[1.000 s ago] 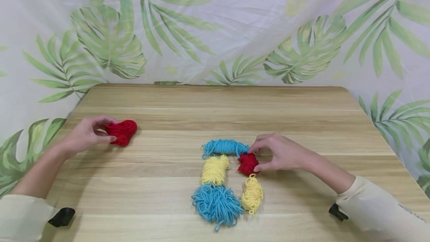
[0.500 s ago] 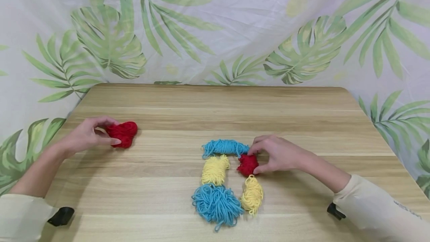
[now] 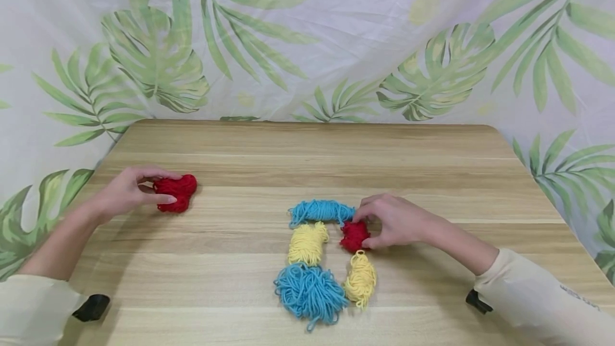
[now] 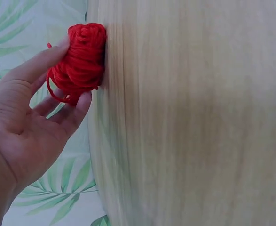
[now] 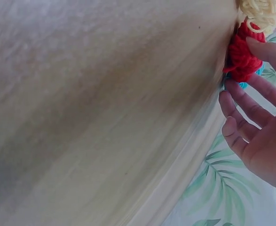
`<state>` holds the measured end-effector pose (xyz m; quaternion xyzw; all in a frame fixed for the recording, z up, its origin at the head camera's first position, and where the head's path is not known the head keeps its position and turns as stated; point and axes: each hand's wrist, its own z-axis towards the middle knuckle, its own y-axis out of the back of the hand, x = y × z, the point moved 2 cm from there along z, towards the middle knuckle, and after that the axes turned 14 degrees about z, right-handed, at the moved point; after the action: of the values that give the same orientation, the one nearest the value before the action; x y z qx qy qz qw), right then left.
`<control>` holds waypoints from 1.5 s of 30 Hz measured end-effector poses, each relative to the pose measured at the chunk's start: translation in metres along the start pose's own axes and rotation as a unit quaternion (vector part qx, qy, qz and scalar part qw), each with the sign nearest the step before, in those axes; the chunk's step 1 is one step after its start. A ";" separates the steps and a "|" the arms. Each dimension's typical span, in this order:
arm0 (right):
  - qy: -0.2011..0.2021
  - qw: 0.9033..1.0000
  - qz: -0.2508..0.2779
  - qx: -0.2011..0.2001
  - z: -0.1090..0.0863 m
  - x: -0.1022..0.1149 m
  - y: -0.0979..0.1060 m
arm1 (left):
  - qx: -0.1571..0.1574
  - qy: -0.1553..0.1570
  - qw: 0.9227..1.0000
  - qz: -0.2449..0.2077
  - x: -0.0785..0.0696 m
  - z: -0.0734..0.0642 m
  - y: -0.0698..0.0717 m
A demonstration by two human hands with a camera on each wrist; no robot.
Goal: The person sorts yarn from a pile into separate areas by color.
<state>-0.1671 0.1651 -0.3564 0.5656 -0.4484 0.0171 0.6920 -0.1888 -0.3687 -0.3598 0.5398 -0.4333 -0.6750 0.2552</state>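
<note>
At the left of the table, my left hand [image 3: 126,191] pinches a larger red yarn bundle [image 3: 179,192] between thumb and fingers. In the left wrist view that red bundle [image 4: 81,59] has a loose loop hanging near the fingertips. My right hand [image 3: 395,219] pinches a small red yarn bundle [image 3: 354,236] from its right side. This small bundle lies just below the right end of a blue yarn bundle [image 3: 321,211] and above a yellow yarn bundle [image 3: 360,280]. The right wrist view shows my thumb and index finger at the small red bundle [image 5: 245,54].
A second yellow bundle [image 3: 307,244] lies left of the small red one, with a big loopy blue bundle [image 3: 309,293] below it. Together the bundles form a rough ring on the wooden table [image 3: 230,282]. A leaf-print cloth [image 3: 307,41] hangs behind the table.
The left hand's red bundle has turned and shifted slightly toward the table's front, with the thumb further over it. The right hand and small red bundle have barely moved.
</note>
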 end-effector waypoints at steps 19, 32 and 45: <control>-0.029 0.999 0.014 -0.006 0.002 0.007 0.013 | 0.036 0.031 0.998 0.044 -0.005 0.008 -0.003; 0.001 0.998 0.057 -0.011 0.003 0.012 0.027 | 0.050 0.031 0.997 0.049 -0.006 0.011 -0.003; 0.017 0.997 0.073 -0.032 0.009 0.012 0.029 | 0.058 0.030 0.996 0.059 -0.008 0.015 -0.003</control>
<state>-0.1805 0.1623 -0.3266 0.5086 -0.4767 0.0633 0.7142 -0.2002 -0.3562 -0.3582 0.5469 -0.4953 -0.6161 0.2757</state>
